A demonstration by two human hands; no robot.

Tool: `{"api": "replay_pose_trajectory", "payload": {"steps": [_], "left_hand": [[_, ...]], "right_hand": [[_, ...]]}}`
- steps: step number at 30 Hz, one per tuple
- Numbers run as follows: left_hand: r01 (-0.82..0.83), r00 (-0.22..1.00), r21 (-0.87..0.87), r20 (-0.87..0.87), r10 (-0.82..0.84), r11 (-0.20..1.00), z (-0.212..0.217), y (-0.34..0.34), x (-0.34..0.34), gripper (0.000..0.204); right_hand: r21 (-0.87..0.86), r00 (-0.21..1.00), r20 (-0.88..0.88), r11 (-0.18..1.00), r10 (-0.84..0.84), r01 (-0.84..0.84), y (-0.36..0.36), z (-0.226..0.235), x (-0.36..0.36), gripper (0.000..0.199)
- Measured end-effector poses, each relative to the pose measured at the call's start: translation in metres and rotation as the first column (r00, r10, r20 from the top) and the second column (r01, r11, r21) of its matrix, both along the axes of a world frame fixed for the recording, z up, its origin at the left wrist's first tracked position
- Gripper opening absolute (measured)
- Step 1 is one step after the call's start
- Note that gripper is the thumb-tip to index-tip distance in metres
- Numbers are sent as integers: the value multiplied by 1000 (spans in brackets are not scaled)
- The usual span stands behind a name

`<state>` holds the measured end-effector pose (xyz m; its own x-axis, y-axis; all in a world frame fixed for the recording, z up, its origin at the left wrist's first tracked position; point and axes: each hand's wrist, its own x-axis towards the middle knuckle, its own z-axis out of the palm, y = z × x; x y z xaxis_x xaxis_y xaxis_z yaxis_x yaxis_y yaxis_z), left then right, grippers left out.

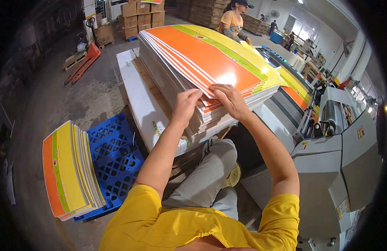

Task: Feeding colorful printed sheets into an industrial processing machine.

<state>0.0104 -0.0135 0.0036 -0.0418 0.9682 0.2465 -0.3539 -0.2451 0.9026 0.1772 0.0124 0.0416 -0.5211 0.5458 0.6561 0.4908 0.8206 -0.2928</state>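
A tall stack of printed sheets (210, 58), orange with green and yellow bands, lies in front of me on a low wooden platform. My left hand (186, 105) grips the near edge of the stack, fingers curled around several sheets. My right hand (229, 99) pinches the same near edge just beside it, lifting the corners of the top sheets. Both forearms reach up from the lower edge of the picture.
A grey machine (340, 154) with rollers stands on the right. A blue plastic pallet (114, 159) on the left floor carries a second pile of sheets (68, 171). A person in orange (233, 21) works beyond the stack. An orange pallet jack (82, 62) and cardboard boxes (139, 16) are at the back.
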Motion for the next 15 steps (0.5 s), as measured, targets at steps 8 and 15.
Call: {"api": "replay_pose_trajectory", "payload": {"steps": [8,15], "left_hand": [[-66,978,32,-197,71,997,1,3,2,24],[-129,959,29,-252,132,991,2,0,5,23]], "right_hand": [[-683,840,-438,726,-322,-78,26,13,0,40],[-167,967,-114,964,-229,209,-3,22,-9,22]]}}
